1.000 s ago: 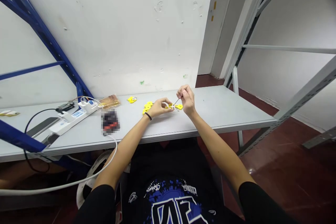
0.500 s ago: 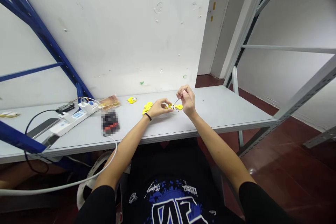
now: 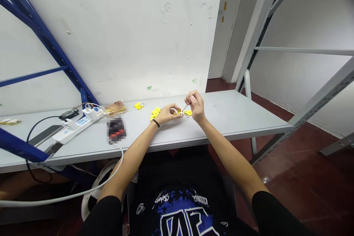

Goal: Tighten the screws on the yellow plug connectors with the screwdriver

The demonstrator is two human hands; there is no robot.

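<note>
My left hand [image 3: 167,113] rests on the grey table [image 3: 235,114] and pinches a small yellow connector [image 3: 180,112] at its fingertips. My right hand [image 3: 195,105] is closed around a thin screwdriver [image 3: 185,107] whose tip points down at that connector. A second yellow piece [image 3: 188,112] lies just right of the connector. Several more yellow connectors [image 3: 155,113] sit behind my left wrist, and another one [image 3: 138,105] lies farther back left.
A white power strip [image 3: 74,124] with plugs and cables lies at the left, next to a phone [image 3: 44,133]. A clear packet [image 3: 115,107] and a blurred dark object [image 3: 116,129] are near it. Blue shelf struts stand left, grey shelf frame right.
My hands stay almost still; the right hand has shifted very slightly with the screwdriver. The view has tilted a little.
</note>
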